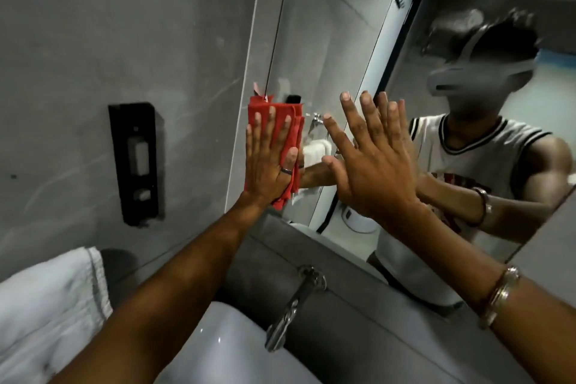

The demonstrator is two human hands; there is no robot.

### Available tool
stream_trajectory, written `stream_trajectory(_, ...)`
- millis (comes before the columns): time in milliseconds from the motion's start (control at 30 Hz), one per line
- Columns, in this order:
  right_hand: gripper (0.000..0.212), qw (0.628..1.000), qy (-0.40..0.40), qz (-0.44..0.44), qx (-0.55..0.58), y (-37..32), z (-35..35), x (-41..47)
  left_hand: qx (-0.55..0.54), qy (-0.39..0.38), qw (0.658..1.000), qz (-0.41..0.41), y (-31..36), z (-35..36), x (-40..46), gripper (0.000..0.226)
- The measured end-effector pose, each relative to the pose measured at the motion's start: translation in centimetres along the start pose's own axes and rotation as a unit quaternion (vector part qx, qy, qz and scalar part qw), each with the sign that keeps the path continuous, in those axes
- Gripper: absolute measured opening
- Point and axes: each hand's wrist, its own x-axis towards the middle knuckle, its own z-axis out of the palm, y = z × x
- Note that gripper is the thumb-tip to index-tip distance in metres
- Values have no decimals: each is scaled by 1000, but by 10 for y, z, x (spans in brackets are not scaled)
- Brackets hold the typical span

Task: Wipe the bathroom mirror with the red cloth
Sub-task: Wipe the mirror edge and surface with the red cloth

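Observation:
The bathroom mirror [327, 50] fills the wall ahead, slanting from the upper middle to the right. A folded red cloth [282, 121] lies flat against the glass near the mirror's left edge. My left hand [269, 162] presses on it with straight fingers, a ring on one finger. My right hand [367, 162] is spread flat against the glass just to the right, holding nothing, bangles on its wrist. The mirror reflects both hands, my arms and my torso in a white sleeveless shirt.
A black wall-mounted dispenser [135, 162] hangs on the grey wall at left. A white towel [46, 312] lies at the lower left. Below are a white basin [224, 349] and a chrome tap [296, 305] on a grey ledge.

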Motion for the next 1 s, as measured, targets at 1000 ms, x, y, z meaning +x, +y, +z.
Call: stream_trajectory(1000, 64, 991, 15, 117, -63, 119, -33, -177, -31, -25, 999, -26, 251, 75, -143, 59)
